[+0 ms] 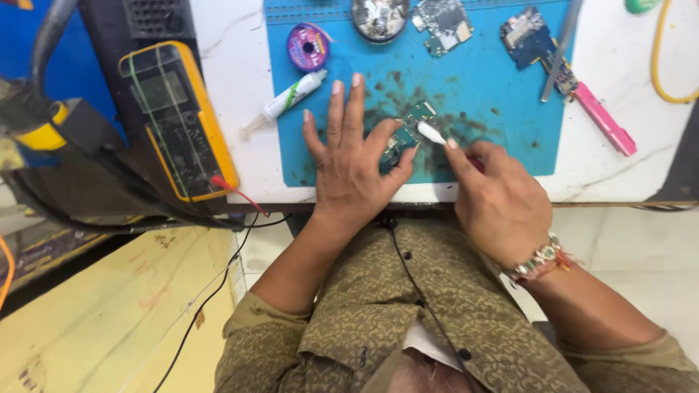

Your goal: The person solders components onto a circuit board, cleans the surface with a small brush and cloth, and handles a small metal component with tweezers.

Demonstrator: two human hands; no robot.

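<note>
White table (233, 109) carries a stained blue mat (495, 102); left hand (349, 156), fingers spread wide, pins a green circuit board (409, 129); right hand (495, 196) pinches a white tool (431, 132) against it, work apparently midway.

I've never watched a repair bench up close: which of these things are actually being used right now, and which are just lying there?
In use:
small green circuit board, pinned by the left hand
white-tipped tool, held in the right hand
blue work mat under them

Lying about:
white glue tube
purple solder-wick spool
yellow multimeter
pink-handled tool
two spare boards
</note>
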